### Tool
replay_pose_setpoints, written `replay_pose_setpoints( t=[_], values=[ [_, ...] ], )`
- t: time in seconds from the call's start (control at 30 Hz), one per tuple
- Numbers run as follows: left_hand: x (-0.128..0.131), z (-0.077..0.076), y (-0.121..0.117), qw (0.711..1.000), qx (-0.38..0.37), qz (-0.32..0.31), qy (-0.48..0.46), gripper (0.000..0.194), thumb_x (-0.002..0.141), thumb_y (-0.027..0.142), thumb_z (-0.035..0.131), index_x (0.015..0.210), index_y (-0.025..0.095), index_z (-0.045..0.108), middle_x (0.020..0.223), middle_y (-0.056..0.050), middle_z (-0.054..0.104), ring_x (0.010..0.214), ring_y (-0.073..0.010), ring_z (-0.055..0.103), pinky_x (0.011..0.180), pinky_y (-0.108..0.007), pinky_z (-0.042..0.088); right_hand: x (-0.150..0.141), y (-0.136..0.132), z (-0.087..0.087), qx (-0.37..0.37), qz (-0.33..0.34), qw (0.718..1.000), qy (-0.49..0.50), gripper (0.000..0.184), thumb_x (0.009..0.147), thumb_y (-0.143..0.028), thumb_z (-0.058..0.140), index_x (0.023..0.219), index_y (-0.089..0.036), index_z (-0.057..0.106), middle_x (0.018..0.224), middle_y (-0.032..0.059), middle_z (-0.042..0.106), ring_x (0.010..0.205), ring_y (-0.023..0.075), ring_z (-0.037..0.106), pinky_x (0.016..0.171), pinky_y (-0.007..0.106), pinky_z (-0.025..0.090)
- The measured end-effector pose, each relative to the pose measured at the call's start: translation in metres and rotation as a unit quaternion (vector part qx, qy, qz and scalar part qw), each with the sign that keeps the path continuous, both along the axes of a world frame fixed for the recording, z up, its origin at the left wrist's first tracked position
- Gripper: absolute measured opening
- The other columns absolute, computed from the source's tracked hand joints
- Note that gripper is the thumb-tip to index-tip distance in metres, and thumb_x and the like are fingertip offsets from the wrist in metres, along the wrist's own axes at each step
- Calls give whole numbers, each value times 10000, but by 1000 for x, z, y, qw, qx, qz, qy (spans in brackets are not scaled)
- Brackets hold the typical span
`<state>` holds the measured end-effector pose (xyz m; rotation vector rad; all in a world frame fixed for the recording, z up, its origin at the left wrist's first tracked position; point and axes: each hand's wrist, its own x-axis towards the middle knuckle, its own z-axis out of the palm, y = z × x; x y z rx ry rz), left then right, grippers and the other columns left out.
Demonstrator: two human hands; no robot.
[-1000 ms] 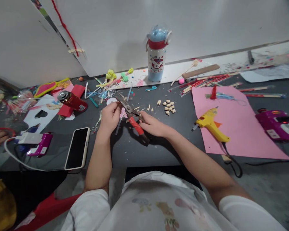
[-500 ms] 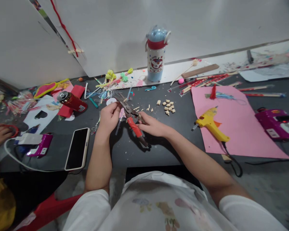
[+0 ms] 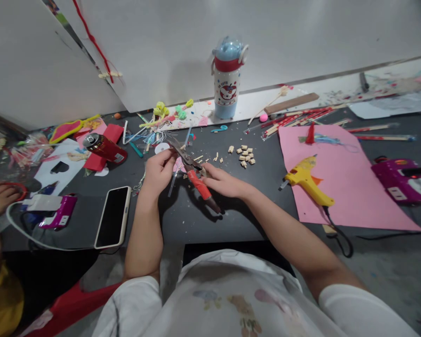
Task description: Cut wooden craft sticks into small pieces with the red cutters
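Red-handled pliers are in front of me, slanting with the worn metal jaws toward the upper left and the handles toward the lower right. My right hand is closed on them near the pivot, its fingers partly hidden behind the tool. My left hand is closed in a pinch beside the jaws; whatever is between its fingertips is hidden. Short cut wooden stick pieces lie in a small pile right of the pliers, with thinner bits scattered near the jaws. A clear strip lies beneath the jaws.
A water bottle stands at the back. A phone and red can are at left, near another person's hand. At right, a yellow glue gun rests on pink paper, beside a purple power block.
The pliers' handle ends have swung slightly to the right, and my right hand has shifted a little with them. My left hand stays almost in place.
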<state>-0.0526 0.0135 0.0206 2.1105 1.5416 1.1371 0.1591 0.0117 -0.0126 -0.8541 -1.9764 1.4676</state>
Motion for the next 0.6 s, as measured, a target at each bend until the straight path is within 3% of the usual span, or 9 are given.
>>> replay_pose_setpoints(
  t=[0.13, 0.23, 0.37, 0.47, 0.6],
  values=[
    [0, 1, -1, 1000, 0, -6, 4, 257, 875, 309, 488, 680, 164, 571, 660, -2, 574, 618, -106, 477, 584, -220, 377, 1, 1, 1, 0, 2, 1000, -10, 306, 867, -372, 419, 1068, -153, 492, 1043, 69, 580, 955, 191, 541, 898, 368, 420],
    [-1, 2, -1, 1000, -7, -6, 6, 237, 872, 295, 494, 696, 157, 572, 644, 8, 546, 608, -99, 449, 577, -213, 359, 3, 3, 3, -5, 16, 1000, -4, 424, 883, -508, 393, 1084, -147, 488, 1097, 93, 569, 1017, 216, 527, 924, 381, 397],
    [-2, 1, -1, 1000, -19, -1, 8, 253, 888, 326, 487, 737, 155, 597, 645, 4, 536, 612, -103, 439, 574, -217, 348, 6, 1, 6, -32, 41, 999, -18, 628, 776, -674, 502, 1117, -148, 467, 972, 68, 563, 877, 204, 528, 783, 349, 428],
    [-3, 0, -1, 1000, -26, -4, 3, 252, 895, 340, 482, 798, 156, 624, 691, -7, 572, 635, -108, 457, 589, -219, 356, 7, -1, 10, -44, 46, 998, -30, 696, 697, -666, 616, 1127, -144, 454, 841, 24, 529, 758, 173, 500, 678, 310, 411],
    [-5, -2, -1, 999, -40, -7, 0, 271, 896, 360, 483, 785, 153, 618, 672, 1, 543, 628, -105, 445, 587, -220, 352, 6, -2, 10, -43, 49, 997, -31, 625, 739, -594, 623, 1136, -147, 441, 802, 0, 506, 717, 152, 487, 644, 291, 391]
  ],
)
